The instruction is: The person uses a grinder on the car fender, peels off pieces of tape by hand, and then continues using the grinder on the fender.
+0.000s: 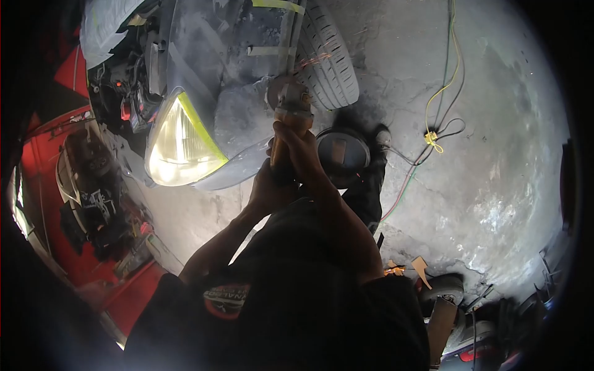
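Both my hands are wrapped around an angle grinder (294, 110), its head pointing away from me. My left hand (270, 190) grips the rear of the body, low and to the left. Farther forward, my right hand (299, 147) closes around the body just behind the head. The grinder's round disc (276, 93) is at the grey, taped car fender (244, 93); exact contact is hard to see. Orange sparks (317, 60) streak over the tire (331, 62). Left of the grinder is a bright headlight (185, 148) edged with yellow-green tape.
A dark round container (343, 157) stands right of my hands, close to my leg and shoe (383, 137). Cables with a yellow connector (431, 137) run across the concrete floor. An open red car (46, 167) is at left. Cardboard (440, 328) and a small wheel (444, 289) lie lower right.
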Tool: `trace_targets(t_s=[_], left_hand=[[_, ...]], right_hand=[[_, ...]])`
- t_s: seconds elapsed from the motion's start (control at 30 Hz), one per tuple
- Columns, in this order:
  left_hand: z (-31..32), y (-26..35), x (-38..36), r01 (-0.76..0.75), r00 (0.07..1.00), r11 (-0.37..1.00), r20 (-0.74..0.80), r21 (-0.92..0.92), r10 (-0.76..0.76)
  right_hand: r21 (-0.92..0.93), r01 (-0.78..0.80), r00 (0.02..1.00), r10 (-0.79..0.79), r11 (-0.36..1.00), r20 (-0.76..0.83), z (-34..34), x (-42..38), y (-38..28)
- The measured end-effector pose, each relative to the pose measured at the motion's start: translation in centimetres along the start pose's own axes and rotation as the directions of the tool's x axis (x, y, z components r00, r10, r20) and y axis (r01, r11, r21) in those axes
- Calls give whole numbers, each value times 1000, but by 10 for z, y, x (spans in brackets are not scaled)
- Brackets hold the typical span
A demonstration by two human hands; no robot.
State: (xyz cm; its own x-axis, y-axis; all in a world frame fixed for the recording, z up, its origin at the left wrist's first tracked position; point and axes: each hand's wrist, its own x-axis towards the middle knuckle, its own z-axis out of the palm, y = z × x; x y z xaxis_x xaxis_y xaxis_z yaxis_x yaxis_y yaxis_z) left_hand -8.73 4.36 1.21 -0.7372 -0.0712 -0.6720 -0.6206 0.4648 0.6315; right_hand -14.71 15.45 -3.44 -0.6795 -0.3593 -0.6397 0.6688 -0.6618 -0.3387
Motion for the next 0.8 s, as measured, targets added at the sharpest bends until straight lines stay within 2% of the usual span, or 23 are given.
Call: trace_targets(t_s=[0.13, 0.17, 0.27, 0.4, 0.47, 0.53, 0.6, 0.7, 0.8], left_hand=[[-8, -24, -14, 181, 982, 977, 36, 115, -186], [-9, -31, -19, 172, 984, 977, 23, 129, -177], [-13, -48, -28, -54, 998, 982, 50, 183, 46], [-20, -27, -28, 119, 988, 993, 97, -14, -117], [-22, -45, -28, 136, 989, 982, 73, -129, -128], [-19, -43, -33, 98, 995, 992, 17, -83, -97], [-18, -37, -41, -7, 1000, 999, 9, -33, 7], [-25, -38, -28, 105, 993, 993, 60, -49, -102], [-18, -40, -31, 111, 994, 991, 13, -78, -110]], right_hand=[[-77, -10, 998, 6, 997, -56, 9, -9, 24], [-84, -15, 998, 9, 996, -67, 6, -10, 36], [-150, 16, 995, -31, 989, -96, 8, -13, 50], [-186, 13, 998, -25, 982, -62, 23, -16, 34], [-205, -9, 997, -7, 979, -76, 23, -12, 42], [-210, -8, 996, -10, 978, -85, 22, -15, 52], [-180, -5, 996, -10, 984, -85, 20, -15, 54], [-112, -13, 998, 5, 994, -67, 23, -13, 47], [-118, -12, 998, 4, 993, -68, 22, -13, 39]])
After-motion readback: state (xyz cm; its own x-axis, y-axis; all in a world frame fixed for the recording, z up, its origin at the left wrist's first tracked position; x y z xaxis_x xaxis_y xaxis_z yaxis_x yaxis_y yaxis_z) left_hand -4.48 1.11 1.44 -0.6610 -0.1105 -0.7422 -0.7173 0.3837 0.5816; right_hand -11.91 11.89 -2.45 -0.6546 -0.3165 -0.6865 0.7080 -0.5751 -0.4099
